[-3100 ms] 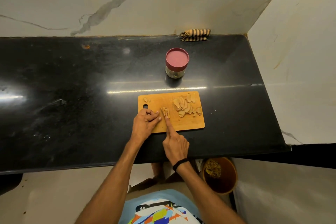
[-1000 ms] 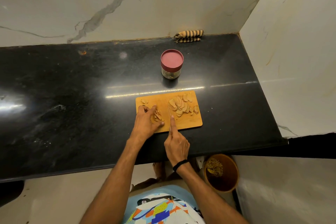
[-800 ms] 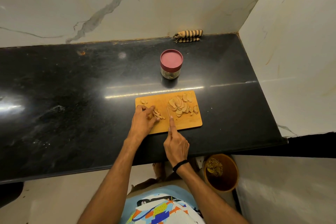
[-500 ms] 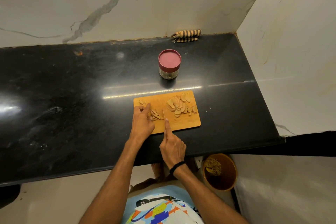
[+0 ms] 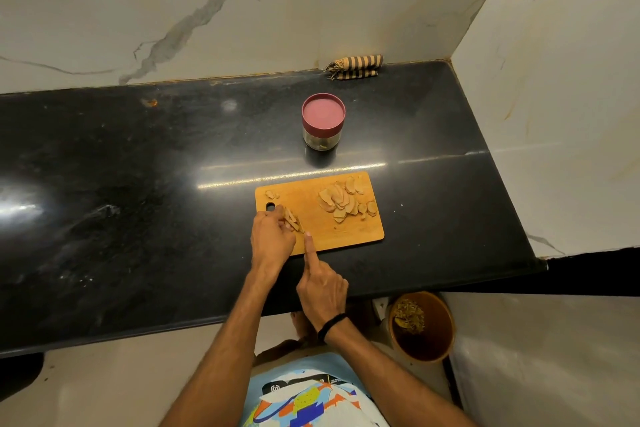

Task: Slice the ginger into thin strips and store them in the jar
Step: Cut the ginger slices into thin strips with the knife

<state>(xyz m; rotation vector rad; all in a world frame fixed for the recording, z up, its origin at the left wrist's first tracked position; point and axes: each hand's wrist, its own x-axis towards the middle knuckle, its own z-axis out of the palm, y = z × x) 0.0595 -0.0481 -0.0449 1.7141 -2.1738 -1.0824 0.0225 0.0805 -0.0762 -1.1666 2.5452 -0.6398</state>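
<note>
Left hand [image 5: 272, 239]: curled fingertips pin the ginger stack [image 5: 292, 220] at the left end of the cutting board [image 5: 304, 199].
Ginger stack: long axis slants far-left to near-right.
Right hand [image 5: 322, 284]: grips the knife [image 5: 302, 227], forefinger straight along it.
Jar [image 5: 323, 121]: lidded, on the desk [image 5: 138, 184] behind the board.

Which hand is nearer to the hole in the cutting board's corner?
Left. The left hand is just on the near side of the hole, its fingertips almost beside it; the right hand lies further back, over the counter's front edge.
</note>
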